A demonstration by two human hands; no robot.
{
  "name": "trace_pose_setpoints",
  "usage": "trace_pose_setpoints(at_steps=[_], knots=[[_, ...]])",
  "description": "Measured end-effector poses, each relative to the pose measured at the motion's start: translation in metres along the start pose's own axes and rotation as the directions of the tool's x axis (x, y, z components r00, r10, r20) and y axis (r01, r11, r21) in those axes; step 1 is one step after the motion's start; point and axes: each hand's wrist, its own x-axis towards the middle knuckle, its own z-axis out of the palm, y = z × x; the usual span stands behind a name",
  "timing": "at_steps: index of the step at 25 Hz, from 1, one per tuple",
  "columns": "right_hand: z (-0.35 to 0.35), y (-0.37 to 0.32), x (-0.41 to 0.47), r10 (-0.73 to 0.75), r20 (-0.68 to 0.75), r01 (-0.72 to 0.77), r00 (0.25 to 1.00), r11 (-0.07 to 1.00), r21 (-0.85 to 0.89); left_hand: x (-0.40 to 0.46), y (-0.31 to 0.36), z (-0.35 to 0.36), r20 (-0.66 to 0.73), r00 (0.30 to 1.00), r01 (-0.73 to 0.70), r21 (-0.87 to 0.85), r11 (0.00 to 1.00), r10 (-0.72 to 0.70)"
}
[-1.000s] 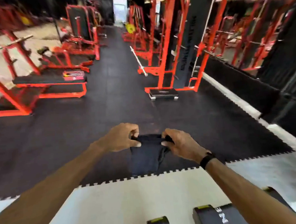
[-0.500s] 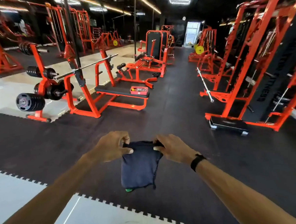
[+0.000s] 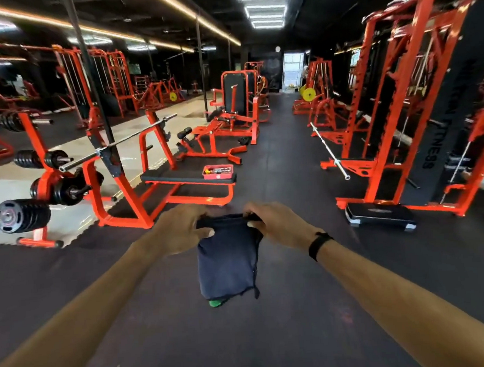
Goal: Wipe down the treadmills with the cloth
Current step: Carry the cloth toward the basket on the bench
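Both hands, left (image 3: 181, 230) and right (image 3: 278, 223), pinch the cloth (image 3: 227, 259) top edge; fingers apparently curled. Fold flat before wiping; no treadmill near.

partial white lettering "TNE99" down the black panel (image 3: 443, 129) of the orange rack, rest unreadable

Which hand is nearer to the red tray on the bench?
Left. The left hand is just below the red tray; the right hand is further right. Both hold the cloth.
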Motion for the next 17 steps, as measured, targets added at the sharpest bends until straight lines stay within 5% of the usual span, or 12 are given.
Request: trace_pose_setpoints(at_steps=[10,13,17], knots=[[0.084,0.224,0.071,-0.116,0.023,0.118,0.993,0.967,-0.226,0.205,-0.050,0.155,-0.051,0.994,-0.090,0.136,0.987,0.098],[0.072,0.282,0.122,-0.123,0.014,0.123,0.992,0.965,-0.232,0.274,-0.061,0.148,0.006,0.992,-0.125,0.192,0.973,0.127],[0.075,0.361,0.232,-0.148,-0.082,0.128,0.986,0.970,-0.206,0.392,-0.115,0.142,-0.152,0.985,-0.065,0.133,0.989,0.085]])
